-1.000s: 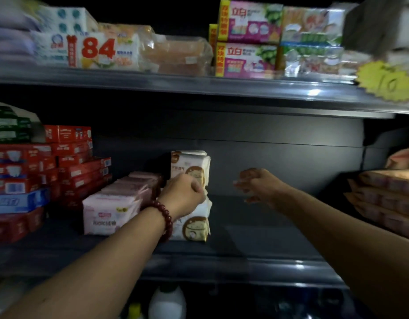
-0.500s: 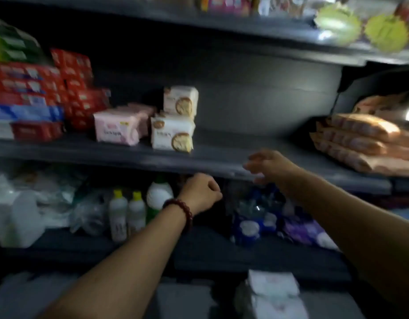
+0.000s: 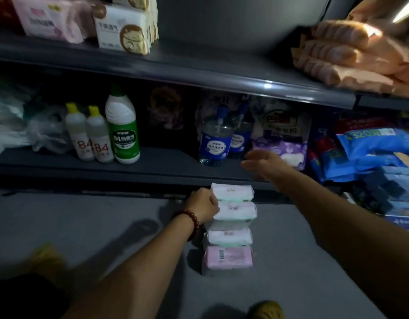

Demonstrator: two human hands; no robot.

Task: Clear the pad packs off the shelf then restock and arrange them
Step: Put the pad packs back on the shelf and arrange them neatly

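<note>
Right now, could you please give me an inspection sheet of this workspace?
Surface: grey floor below the shelves, dimly lit.
Job's things: pad packs grouped on the floor; white packs on the upper shelf.
Clutter: bottles and blue bags on the lower shelf.
Hands: left hand against the pad packs' side, grip unclear; right hand open, holding nothing.
Cables: nothing seen.
Surroundings: orange packs at the upper right.

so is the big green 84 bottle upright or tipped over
Upright: the green 84 bottle stands on its base on the lower shelf, cap up.
</note>
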